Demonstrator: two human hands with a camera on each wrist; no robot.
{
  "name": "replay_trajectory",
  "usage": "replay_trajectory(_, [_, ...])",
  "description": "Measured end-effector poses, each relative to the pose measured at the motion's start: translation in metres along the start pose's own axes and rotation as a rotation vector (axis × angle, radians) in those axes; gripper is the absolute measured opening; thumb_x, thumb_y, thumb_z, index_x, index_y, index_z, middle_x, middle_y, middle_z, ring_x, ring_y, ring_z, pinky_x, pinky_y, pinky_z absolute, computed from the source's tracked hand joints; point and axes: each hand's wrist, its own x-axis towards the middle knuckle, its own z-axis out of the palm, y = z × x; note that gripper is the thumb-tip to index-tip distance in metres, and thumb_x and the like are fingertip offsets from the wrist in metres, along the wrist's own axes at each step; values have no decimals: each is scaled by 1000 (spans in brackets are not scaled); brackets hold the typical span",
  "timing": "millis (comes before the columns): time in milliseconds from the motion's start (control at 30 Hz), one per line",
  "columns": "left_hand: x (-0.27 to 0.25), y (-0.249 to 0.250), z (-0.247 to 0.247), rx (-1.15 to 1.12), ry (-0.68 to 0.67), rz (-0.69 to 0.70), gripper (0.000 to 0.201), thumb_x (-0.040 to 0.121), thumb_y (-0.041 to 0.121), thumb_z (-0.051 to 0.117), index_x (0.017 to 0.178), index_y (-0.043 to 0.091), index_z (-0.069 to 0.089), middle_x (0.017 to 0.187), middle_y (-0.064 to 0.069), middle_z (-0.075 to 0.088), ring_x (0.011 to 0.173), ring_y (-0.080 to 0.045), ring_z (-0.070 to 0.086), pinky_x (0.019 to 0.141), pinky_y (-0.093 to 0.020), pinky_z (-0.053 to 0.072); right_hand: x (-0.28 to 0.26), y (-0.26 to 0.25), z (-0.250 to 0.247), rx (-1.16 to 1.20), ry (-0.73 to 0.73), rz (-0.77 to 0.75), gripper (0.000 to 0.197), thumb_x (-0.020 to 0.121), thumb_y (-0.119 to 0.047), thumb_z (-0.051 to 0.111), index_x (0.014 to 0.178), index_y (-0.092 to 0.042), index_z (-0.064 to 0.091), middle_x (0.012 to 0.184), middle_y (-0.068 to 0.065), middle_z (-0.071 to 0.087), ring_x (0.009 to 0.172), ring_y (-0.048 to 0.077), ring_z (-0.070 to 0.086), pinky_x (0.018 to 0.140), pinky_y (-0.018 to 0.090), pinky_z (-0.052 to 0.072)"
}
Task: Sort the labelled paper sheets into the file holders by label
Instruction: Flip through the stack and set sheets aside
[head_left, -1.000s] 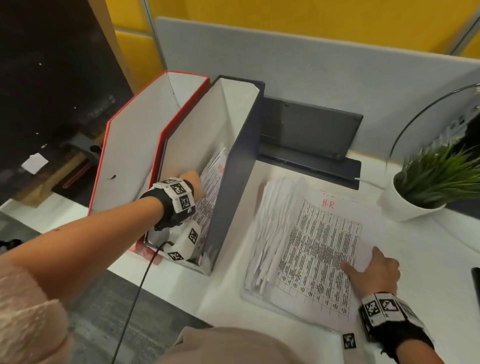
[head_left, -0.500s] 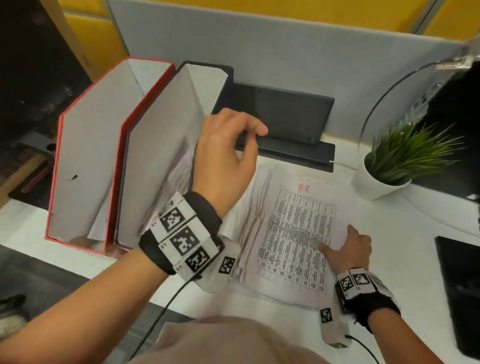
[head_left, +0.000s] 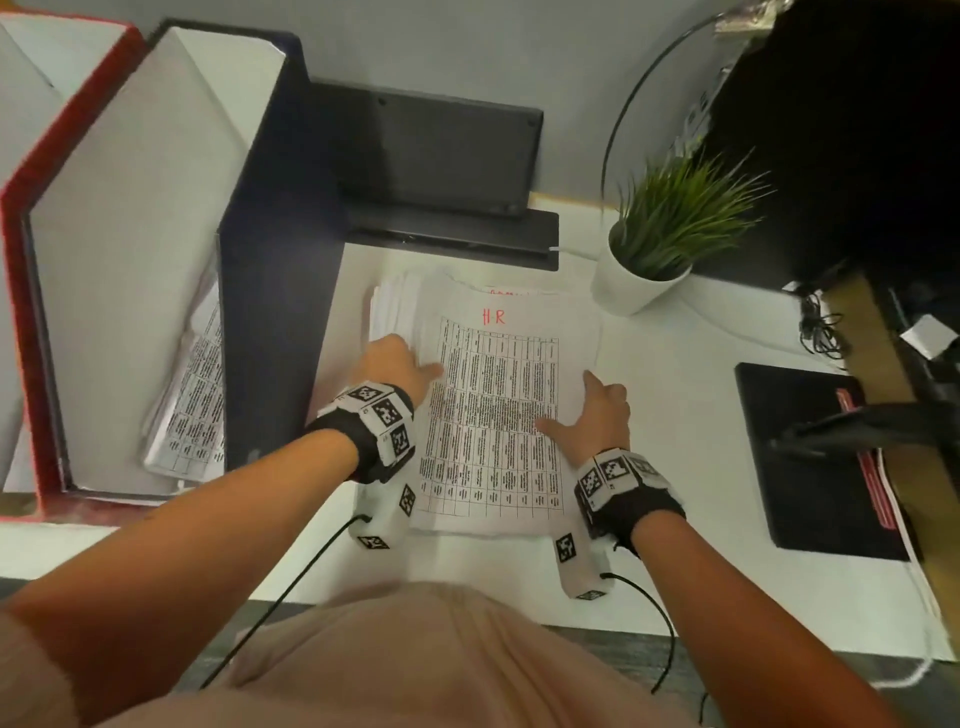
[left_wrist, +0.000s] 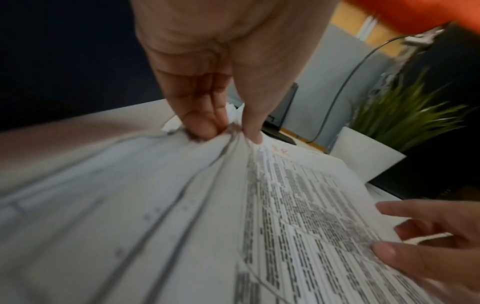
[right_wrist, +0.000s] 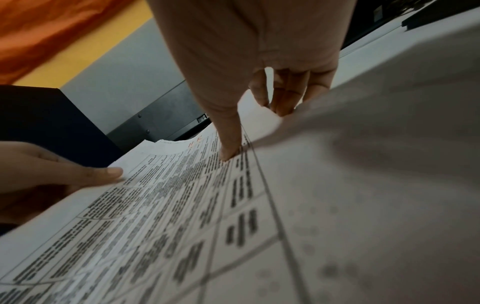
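Note:
A stack of printed sheets (head_left: 493, 415) lies on the white desk, and its top sheet is marked "HR" (head_left: 492, 316) in red. My left hand (head_left: 410, 358) pinches the top sheet's left edge between thumb and fingers; the paper creases there in the left wrist view (left_wrist: 228, 129). My right hand (head_left: 576, 405) holds the right edge, its thumb (right_wrist: 230, 152) pressing on the print and its fingers (right_wrist: 280, 102) curled at the lifted edge. At the left stand a navy file holder (head_left: 275, 291) with printed sheets (head_left: 192, 410) inside and a red file holder (head_left: 15, 260).
A potted plant (head_left: 670, 228) in a white pot stands right of the stack. A black device (head_left: 441, 156) leans on the grey partition behind it. A black notebook (head_left: 810, 457) lies at the right. The desk's front edge runs just below my wrists.
My left hand came out of the navy holder and moved right and down onto the stack's left edge. My right hand went from lying flat on the stack to holding its right edge.

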Motion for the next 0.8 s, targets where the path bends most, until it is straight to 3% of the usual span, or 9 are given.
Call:
replay_trajectory(33, [2,0,-1,-33,24,2,41,82,34,69,60,7,47,60,-6,49,50,-17,45,45,-25,37,-1,0,-1,-18,-9,-7,94,73,-41,75,146,-12,22,138,15,29,130,31,31,107,42,34])
replay_trajectory(167, [2,0,0,-138,106,81,24,84,19,68,69,2,58,75,-13,60,74,-31,61,73,-38,54,-5,-4,-1,-45,72,-79,96,71,-34,79,146,-13,22,132,14,32,124,29,33,104,38,34])
replay_trajectory(267, [1,-2,4,-58,112,131,34,90,16,57,58,10,45,64,-8,52,67,-30,58,63,-34,51,-7,-8,3,127,38,-154,87,77,-10,74,146,-15,22,133,12,33,125,26,38,107,34,34])
replay_trajectory(367, [-4,-4,5,69,148,205,34,94,20,48,62,10,49,63,-3,49,68,-28,59,55,-28,40,-6,-9,6,280,-36,-113,81,80,0,68,145,-18,23,135,13,36,120,25,46,96,27,41])
replay_trajectory(467, [-8,-9,5,73,294,357,22,93,20,53,89,7,71,88,-7,56,75,-18,49,62,-26,36,-2,-9,6,357,-45,-62,87,75,-1,73,145,-19,24,133,15,37,116,27,50,93,26,43])
replay_trajectory(567, [-11,-10,7,-142,326,461,20,90,10,57,105,10,70,91,-5,57,71,-9,46,65,-17,37,0,-10,5,453,-28,-27,99,68,-2,80,145,-21,20,134,13,31,120,26,45,103,40,43])
replay_trajectory(667, [-13,-10,9,-402,223,404,15,91,10,54,92,18,67,81,1,60,60,-6,48,52,-9,39,1,-8,1,538,40,20,106,64,-7,83,146,-22,17,134,12,31,118,23,45,96,31,44])
replay_trajectory(733, [-11,-11,8,-542,122,329,20,92,9,51,81,24,59,71,2,57,57,-10,47,45,-10,39,1,-5,-2,612,78,44,105,64,-8,83,145,-24,18,130,11,34,100,18,54,81,22,46])
replay_trajectory(800, [-9,-14,5,-594,62,298,25,92,5,50,76,24,56,76,0,58,62,-14,50,49,-13,41,-1,-3,-5,692,94,53,103,65,-6,83,145,-26,21,126,9,36,77,7,54,72,20,46])
